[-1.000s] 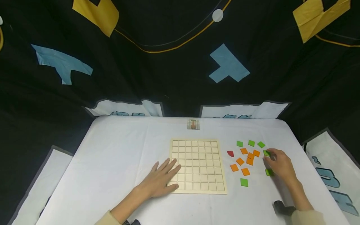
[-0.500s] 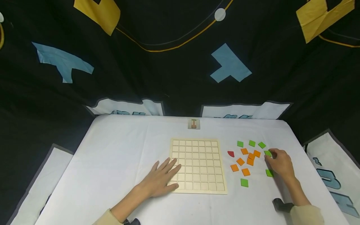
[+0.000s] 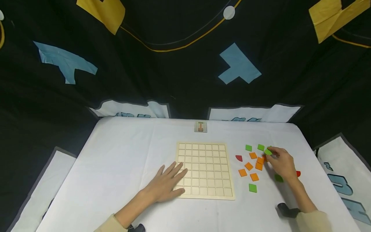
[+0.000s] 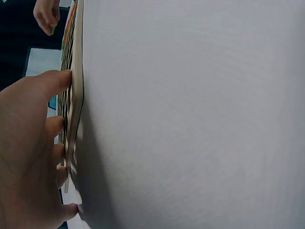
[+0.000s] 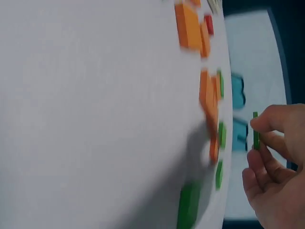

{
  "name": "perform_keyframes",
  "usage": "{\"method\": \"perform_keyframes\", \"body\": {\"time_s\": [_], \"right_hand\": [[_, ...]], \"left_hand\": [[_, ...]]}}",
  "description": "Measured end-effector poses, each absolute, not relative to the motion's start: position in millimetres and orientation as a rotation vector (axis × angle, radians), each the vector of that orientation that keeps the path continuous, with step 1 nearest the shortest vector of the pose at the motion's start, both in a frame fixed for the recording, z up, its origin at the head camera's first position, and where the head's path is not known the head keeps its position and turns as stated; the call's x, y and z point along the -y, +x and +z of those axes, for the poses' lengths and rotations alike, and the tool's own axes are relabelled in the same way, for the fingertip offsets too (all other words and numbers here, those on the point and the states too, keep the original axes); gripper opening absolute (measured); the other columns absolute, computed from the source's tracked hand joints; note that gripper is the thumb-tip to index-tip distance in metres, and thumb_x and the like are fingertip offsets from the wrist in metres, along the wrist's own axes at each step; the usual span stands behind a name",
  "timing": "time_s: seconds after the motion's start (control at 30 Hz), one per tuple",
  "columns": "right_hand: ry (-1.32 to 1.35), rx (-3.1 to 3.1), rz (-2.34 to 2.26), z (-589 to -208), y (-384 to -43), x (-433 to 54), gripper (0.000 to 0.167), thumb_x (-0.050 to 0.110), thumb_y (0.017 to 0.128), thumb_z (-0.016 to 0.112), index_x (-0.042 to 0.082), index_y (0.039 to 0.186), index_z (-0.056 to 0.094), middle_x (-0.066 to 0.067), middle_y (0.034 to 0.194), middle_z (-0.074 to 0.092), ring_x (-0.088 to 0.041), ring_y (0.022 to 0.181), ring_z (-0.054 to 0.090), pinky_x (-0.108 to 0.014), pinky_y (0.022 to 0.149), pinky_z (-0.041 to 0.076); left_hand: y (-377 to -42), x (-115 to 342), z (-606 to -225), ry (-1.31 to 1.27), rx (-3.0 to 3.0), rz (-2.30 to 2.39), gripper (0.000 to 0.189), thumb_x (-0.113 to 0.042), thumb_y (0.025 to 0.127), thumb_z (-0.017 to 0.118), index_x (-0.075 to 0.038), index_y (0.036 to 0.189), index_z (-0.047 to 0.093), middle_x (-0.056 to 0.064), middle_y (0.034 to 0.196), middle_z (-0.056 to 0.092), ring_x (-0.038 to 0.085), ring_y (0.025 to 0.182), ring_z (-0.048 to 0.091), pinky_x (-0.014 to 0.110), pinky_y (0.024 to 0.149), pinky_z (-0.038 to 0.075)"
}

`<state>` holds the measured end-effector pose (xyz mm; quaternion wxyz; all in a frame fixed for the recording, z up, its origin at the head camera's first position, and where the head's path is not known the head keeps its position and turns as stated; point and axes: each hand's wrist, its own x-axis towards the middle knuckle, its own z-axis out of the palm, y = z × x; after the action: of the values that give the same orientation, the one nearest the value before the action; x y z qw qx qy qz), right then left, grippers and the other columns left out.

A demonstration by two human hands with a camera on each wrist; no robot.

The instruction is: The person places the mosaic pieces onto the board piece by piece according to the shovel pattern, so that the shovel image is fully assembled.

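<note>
A wooden grid board point(image 3: 211, 170) lies on the white table. My left hand point(image 3: 162, 187) rests on its left side, fingers spread; in the left wrist view the fingertips point(image 4: 62, 81) lie along the board's edge. Thumb and fingers of my right hand point(image 3: 282, 163) pinch a green square tile point(image 3: 268, 151), raised over the loose tiles right of the board. The right wrist view has that tile point(image 5: 256, 132) edge-on between the fingertips. Below it are orange square tiles point(image 3: 254, 177) and other green tiles point(image 3: 252, 188). A red quarter-round tile point(image 3: 239, 158) lies nearest the board.
A small card point(image 3: 200, 127) with a grid picture lies behind the board. Another red piece point(image 3: 298, 173) shows beside my right wrist. One green tile point(image 3: 279, 178) sits in the right arm's shadow. Dark curtain point(image 3: 174, 80) hangs beyond the table's far edge.
My right hand has lifted a green tile from the right side and moved it left and away from me. The red piece by the wrist has come into sight. The left hand stays put.
</note>
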<state>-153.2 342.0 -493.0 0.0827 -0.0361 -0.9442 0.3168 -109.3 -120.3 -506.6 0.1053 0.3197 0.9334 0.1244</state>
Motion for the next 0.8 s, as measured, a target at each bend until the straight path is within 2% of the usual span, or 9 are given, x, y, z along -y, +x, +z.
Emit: {"method": "perform_keyframes", "body": {"time_s": [0.4, 0.63, 0.8], "right_hand": [[0.244, 2.790, 1.078, -487.2, -166.7, -277.2, 0.035, -0.001, 0.089, 0.066, -0.004, 0.124, 0.066, -0.022, 0.124, 0.061, -0.037, 0.104, 0.061, -0.054, 0.089, 0.053], [0.324, 2.813, 1.170, -489.2, -184.3, -245.7, 0.034, 0.004, 0.091, 0.068, 0.000, 0.125, 0.067, -0.017, 0.127, 0.062, -0.035, 0.110, 0.062, -0.051, 0.092, 0.052], [0.379, 2.812, 1.193, -492.7, -196.5, -228.6, 0.034, 0.005, 0.091, 0.069, 0.000, 0.125, 0.067, -0.018, 0.127, 0.061, -0.036, 0.110, 0.063, -0.050, 0.091, 0.052]], "left_hand": [[-110.0, 119.2, -505.2, 0.949, -2.744, 0.363, 0.069, -0.052, 0.101, 0.048, -0.016, 0.158, 0.033, 0.013, 0.164, 0.020, 0.035, 0.150, 0.013, 0.063, 0.115, 0.013], [-109.9, 119.8, -505.4, 0.946, -2.748, 0.349, 0.069, -0.053, 0.101, 0.047, -0.016, 0.158, 0.032, 0.012, 0.164, 0.020, 0.035, 0.150, 0.014, 0.063, 0.115, 0.013], [-110.3, 120.1, -505.9, 0.944, -2.741, 0.361, 0.069, -0.053, 0.101, 0.047, -0.016, 0.158, 0.032, 0.012, 0.164, 0.019, 0.035, 0.150, 0.013, 0.064, 0.115, 0.012]]}}
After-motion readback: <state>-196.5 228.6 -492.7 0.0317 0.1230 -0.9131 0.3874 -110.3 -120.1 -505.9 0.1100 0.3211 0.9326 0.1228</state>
